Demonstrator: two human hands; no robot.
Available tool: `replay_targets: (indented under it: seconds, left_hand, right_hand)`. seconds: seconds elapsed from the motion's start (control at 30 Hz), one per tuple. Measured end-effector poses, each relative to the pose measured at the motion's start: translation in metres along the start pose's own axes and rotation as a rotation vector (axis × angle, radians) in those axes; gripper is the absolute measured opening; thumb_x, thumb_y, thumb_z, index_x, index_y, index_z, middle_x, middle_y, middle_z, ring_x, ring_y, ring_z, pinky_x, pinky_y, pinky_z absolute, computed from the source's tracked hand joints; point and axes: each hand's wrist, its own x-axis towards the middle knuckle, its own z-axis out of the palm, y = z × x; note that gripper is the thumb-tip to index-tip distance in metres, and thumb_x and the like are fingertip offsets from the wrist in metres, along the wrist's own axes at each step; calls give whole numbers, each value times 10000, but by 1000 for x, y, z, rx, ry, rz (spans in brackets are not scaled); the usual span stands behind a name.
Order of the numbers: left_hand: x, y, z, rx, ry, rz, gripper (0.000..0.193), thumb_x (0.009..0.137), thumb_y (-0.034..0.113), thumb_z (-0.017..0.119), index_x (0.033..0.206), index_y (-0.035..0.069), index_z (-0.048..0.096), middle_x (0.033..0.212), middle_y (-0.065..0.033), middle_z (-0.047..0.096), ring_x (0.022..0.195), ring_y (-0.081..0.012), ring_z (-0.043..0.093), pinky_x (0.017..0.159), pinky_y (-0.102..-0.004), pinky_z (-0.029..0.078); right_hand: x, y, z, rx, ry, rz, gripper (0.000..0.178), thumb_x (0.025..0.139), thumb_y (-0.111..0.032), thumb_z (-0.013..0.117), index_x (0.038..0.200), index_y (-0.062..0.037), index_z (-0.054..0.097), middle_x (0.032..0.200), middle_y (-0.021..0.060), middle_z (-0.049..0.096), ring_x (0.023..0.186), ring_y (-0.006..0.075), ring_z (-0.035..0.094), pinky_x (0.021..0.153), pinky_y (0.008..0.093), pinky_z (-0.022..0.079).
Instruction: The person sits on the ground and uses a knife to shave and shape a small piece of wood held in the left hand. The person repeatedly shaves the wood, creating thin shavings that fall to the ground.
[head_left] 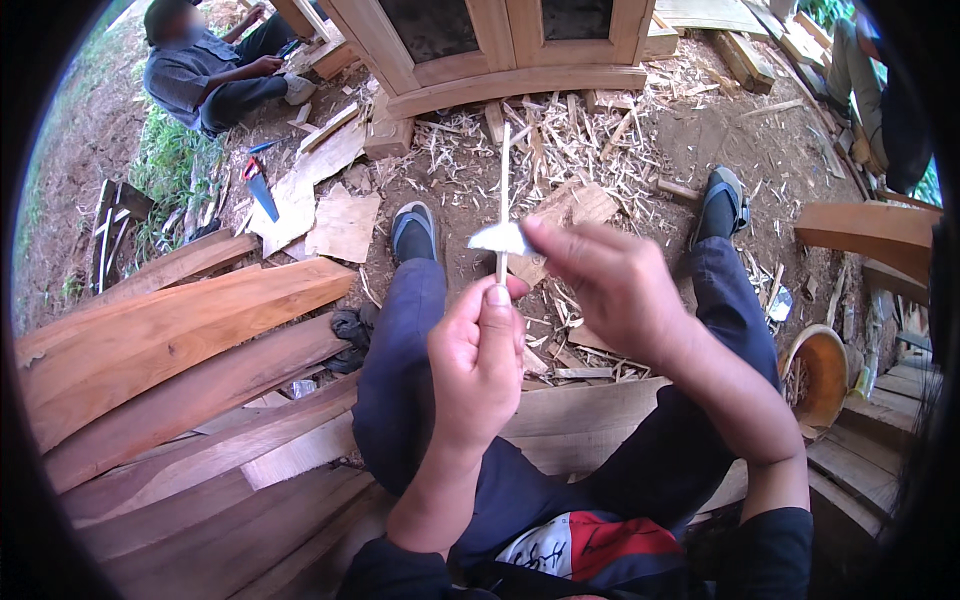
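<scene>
My left hand [482, 345] is closed round the lower end of a thin pale wooden stick [504, 175], which stands upright in front of me. Across the stick, just above those fingers, lies a small bright whitish piece [497, 238]; glare hides whether it is paper or a blade. The fingers of my right hand [610, 275] pinch that piece from the right side. Slight blur softens the right fingers. Both hands are between my knees, over ground strewn with wood shavings [470, 165].
A wooden panelled frame [515, 80] stands ahead. Long planks [190, 310] are stacked at left, near a handsaw [262, 195] on a board. An orange bowl [815, 375] sits at right. One person [215, 80] sits far left; another [870, 100] is at far right.
</scene>
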Motion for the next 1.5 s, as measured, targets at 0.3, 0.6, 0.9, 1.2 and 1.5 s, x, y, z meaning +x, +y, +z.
replay_targets:
  seconds: [0.3,0.6,0.9,1.2,1.5]
  left_hand:
    - [-3,0,4,-16,4,-32,285,1062,221,443,1083,-24,586,653,46,471,543,-4,400,473,-185,316]
    - [-2,-1,7,7,-37,-46,274,1063,213,419,1046,-11,575,636,44,446,449,-1,360,399,-164,295]
    - [-1,2,4,-11,-104,-44,279,1057,210,418,1042,-26,567,628,50,424,439,2,330,394,-166,271]
    - [-6,5,3,-159,-139,-128,277,1061,215,423,1027,-17,569,634,58,422,485,2,341,420,-169,276]
    - [-2,7,1,-155,-112,-103,293,1057,230,434,1010,-31,559,613,54,398,427,2,299,381,-168,245]
  right_hand:
    - [4,8,-8,-37,33,-7,344,837,-52,682,1181,-55,683,839,153,658,690,324,670,600,404,538]
    - [-10,0,-5,-41,3,-86,433,807,14,635,1233,-60,652,844,135,684,717,310,692,622,390,563]
    - [2,16,-17,-50,100,-13,413,832,-7,672,1236,-89,666,808,145,666,682,309,677,615,384,547]
    - [7,22,-27,-108,196,78,383,858,-30,636,1234,-100,666,806,153,649,698,326,671,598,408,529]
    - [1,10,-15,-71,202,-96,320,867,-95,672,1186,-82,690,776,159,653,650,332,658,572,413,518]
